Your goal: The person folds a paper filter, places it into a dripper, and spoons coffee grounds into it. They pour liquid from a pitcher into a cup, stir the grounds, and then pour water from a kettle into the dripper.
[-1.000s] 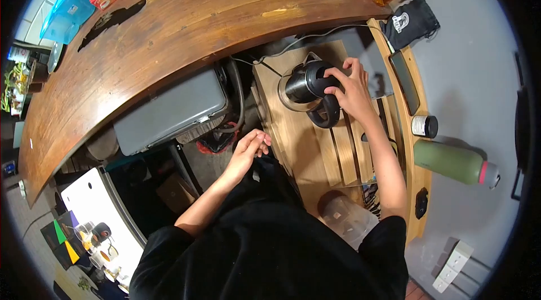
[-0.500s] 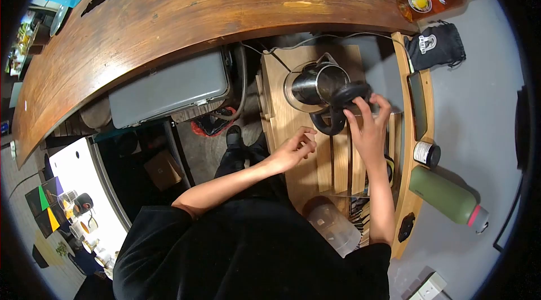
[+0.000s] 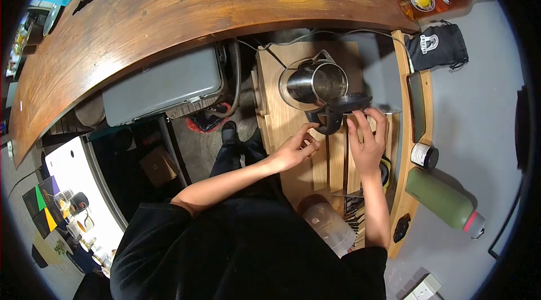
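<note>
An electric kettle (image 3: 315, 83) with a shiny metal body stands upright on its round base, its spout pointing away from me. Its black lid (image 3: 350, 101) is flipped up on the handle side, so the mouth lies uncovered. The black handle (image 3: 331, 123) faces me. My right hand (image 3: 369, 141) is just below the lid, fingers apart and bent, fingertips at the lid's near edge; whether they touch it I cannot make out. Close to the handle's left side is my left hand (image 3: 294, 152), loosely curled with fingers apart, holding nothing; its index fingertip reaches the handle's edge.
The kettle sits on a slatted wooden surface (image 3: 273, 131) under the wooden counter (image 3: 225, 9). A grey case (image 3: 163, 85) lies left. Along the right ledge are a phone (image 3: 417, 102), a small jar (image 3: 424, 155) and a green bottle (image 3: 442, 195). A clear plastic container (image 3: 329, 226) is near my body.
The lid has swung from tilted over the handle to a steeper, more edge-on position. My right hand has drawn slightly toward me. My left hand has come closer to the handle.
</note>
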